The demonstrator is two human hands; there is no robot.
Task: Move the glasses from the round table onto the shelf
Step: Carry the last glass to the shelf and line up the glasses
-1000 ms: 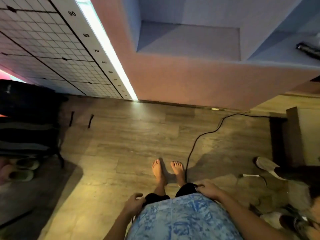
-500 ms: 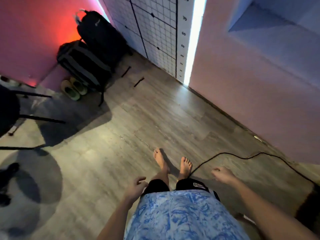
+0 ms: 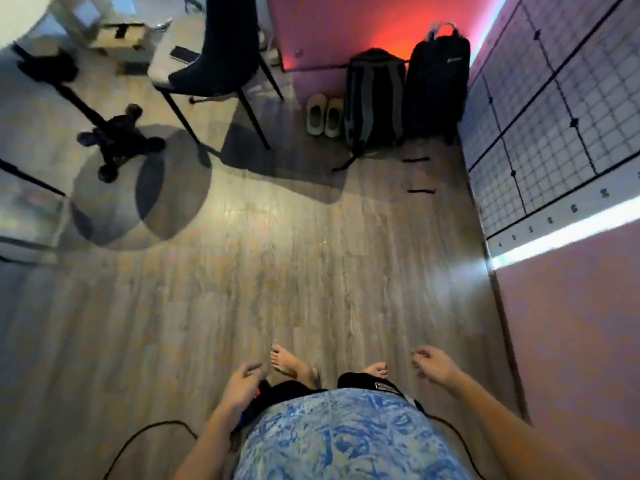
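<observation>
No glasses and no shelf show in the head view. A blurred white curved edge at the top left may be the round table; a black footed stand is below it, with a round shadow on the floor beside it. My left hand hangs by my hip, fingers loosely apart and empty. My right hand is held out to the side, fingers apart, holding nothing. My bare feet are on the wooden floor between the hands.
A dark chair is at the top centre. Two black bags and a pair of slippers sit against the red-lit wall. A gridded wall panel runs along the right. A black cable lies on the floor.
The view has swung left, away from the shelf, which has left the frame. The chair and stand have come into view. My right hand has lifted off my hip.
</observation>
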